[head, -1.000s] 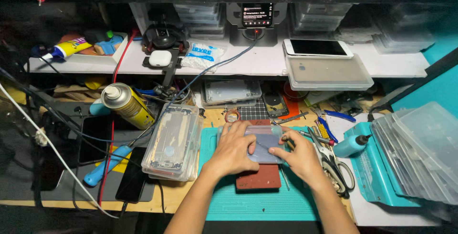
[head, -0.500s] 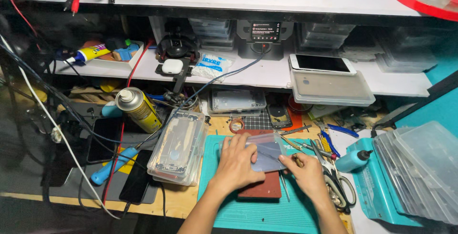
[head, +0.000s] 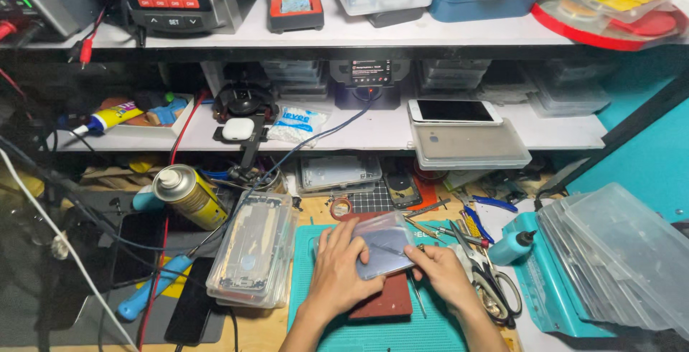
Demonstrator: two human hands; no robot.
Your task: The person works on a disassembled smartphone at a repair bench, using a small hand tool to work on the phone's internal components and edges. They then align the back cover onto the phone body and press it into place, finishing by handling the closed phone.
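My left hand lies flat on the left half of a greyish phone part, pressing it down on a dark red pad that sits on a teal work mat. At the part's right edge my right hand pinches a thin metal tool whose tip points across the part's surface. Both hands meet over the part near the front of the bench.
A stack of clear phone cases stands left of the mat, with a yellow spray can behind it. Scissors, tweezers and a teal bottle lie to the right, beside stacked clear lids. Shelves behind carry phones and instruments.
The view has tilted upward, so the hands now sit lower in the picture and a higher shelf shows. Both hands stay on the phone part with little movement.
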